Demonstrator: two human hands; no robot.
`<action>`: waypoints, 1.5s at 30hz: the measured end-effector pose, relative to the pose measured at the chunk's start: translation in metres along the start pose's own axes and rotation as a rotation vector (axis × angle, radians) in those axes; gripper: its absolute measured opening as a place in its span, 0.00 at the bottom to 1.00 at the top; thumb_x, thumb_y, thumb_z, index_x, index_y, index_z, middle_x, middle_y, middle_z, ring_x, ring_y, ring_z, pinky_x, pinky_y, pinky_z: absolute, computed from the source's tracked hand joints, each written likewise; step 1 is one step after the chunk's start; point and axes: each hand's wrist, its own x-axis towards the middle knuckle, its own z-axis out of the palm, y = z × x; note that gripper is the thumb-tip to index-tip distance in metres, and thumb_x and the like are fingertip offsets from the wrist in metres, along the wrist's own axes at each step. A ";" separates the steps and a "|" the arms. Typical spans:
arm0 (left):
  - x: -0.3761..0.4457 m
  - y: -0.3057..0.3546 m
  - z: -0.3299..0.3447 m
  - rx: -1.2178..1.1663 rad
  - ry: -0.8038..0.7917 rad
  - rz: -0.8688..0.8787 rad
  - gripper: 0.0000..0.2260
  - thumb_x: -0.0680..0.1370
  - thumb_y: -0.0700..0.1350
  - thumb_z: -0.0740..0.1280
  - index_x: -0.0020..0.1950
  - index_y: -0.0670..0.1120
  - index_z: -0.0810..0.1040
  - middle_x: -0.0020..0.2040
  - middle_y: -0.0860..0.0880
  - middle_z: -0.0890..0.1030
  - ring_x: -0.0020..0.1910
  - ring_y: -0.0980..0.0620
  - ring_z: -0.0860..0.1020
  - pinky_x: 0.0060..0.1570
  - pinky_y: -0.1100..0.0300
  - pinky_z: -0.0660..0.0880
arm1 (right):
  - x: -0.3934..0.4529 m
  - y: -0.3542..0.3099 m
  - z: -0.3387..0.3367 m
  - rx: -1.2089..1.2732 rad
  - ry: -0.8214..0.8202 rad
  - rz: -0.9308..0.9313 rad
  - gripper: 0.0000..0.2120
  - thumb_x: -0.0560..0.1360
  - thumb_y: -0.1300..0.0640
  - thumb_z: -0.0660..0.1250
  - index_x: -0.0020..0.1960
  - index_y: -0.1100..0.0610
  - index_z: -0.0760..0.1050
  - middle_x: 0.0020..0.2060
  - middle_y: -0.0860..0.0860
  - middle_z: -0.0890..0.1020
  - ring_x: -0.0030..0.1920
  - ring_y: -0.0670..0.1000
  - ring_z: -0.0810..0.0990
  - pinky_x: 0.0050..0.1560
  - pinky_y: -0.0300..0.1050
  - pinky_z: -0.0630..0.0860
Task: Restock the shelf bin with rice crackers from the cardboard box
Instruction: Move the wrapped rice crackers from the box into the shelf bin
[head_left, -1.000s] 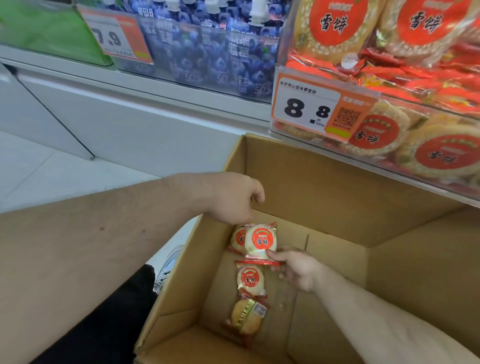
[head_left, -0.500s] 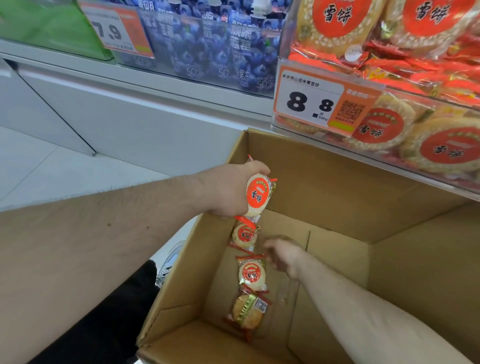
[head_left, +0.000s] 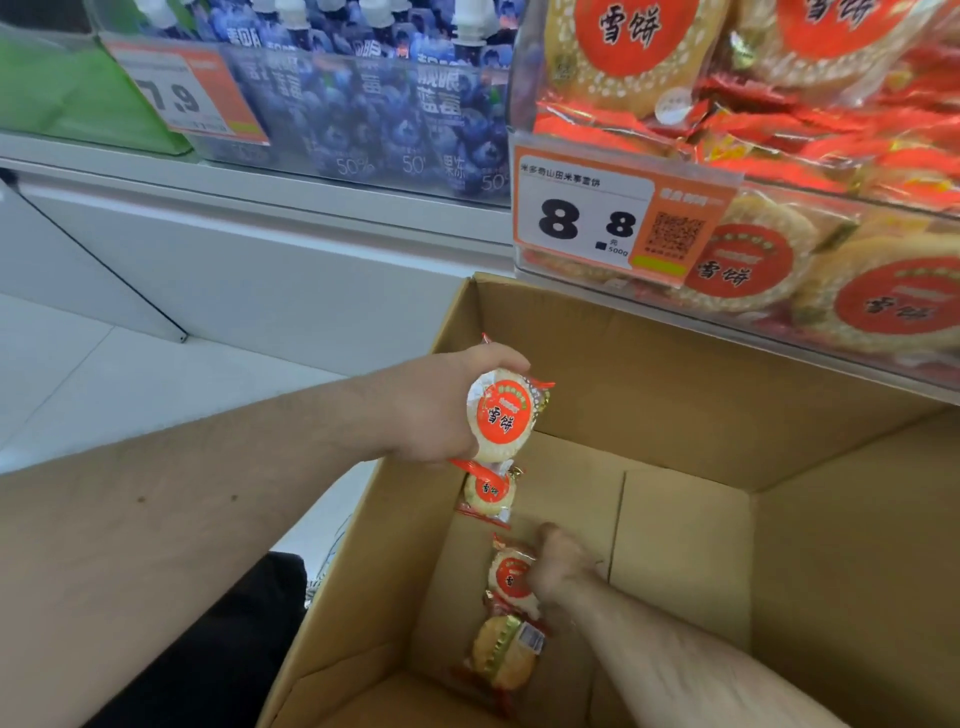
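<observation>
Since the earlier frames, the left hand (head_left: 441, 410) has lifted one rice cracker packet (head_left: 501, 415) from the box floor to the level of the box's top edge, and the right hand (head_left: 563, 569) has slid nearer along the floor onto another packet.

Item 1: left hand. Fingers curled around the lifted packet, thumb over its top edge; red round label faces the camera. Position: over the box's left wall, below and left of the shelf bin.

Item 2: right hand. Low inside the box, wrapped on the right side of a second packet (head_left: 511, 577) lying on the floor. Fingertips hidden behind the packet, but the grip reads as closed on it.

Item 3: cardboard box (head_left: 675, 395). Open, flaps up, standing beneath the shelf. On its floor, in a line along the left wall: a third packet (head_left: 488, 493) just under the left hand, the packet in the right hand, and a fourth packet (head_left: 504, 654) nearest the camera, browner, with a gold band and a barcode sticker.

Item 4: shelf bin (head_left: 779, 332). Clear front, upper right, piled with rice cracker packets. Price tag (head_left: 613, 218) on its front reads 8.8.

Item 5: neighbouring bin, upper left. Blue blueberry pouches (head_left: 395, 119) behind a second tag (head_left: 187, 93) reading 7.9.

Item 6: white floor (head_left: 104, 374) to the left of the box.
</observation>
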 end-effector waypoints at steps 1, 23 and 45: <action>-0.001 0.002 0.000 -0.040 -0.010 -0.002 0.38 0.72 0.33 0.71 0.70 0.65 0.61 0.61 0.56 0.70 0.52 0.53 0.74 0.35 0.65 0.80 | -0.003 0.001 -0.010 0.036 0.001 -0.009 0.17 0.73 0.60 0.67 0.61 0.56 0.72 0.58 0.54 0.79 0.58 0.54 0.79 0.50 0.39 0.74; -0.053 0.061 0.013 -0.383 0.029 0.386 0.43 0.69 0.30 0.71 0.60 0.77 0.64 0.62 0.54 0.74 0.49 0.49 0.80 0.37 0.51 0.82 | -0.252 0.023 -0.250 0.930 -0.157 -0.405 0.26 0.58 0.53 0.81 0.52 0.58 0.78 0.40 0.55 0.80 0.35 0.48 0.73 0.32 0.37 0.69; -0.075 0.101 0.019 -0.503 -0.075 0.632 0.47 0.72 0.33 0.72 0.68 0.76 0.51 0.63 0.53 0.76 0.52 0.49 0.83 0.44 0.47 0.81 | -0.282 0.001 -0.253 1.022 0.560 -0.577 0.32 0.58 0.55 0.77 0.60 0.55 0.72 0.48 0.59 0.81 0.48 0.56 0.84 0.44 0.46 0.82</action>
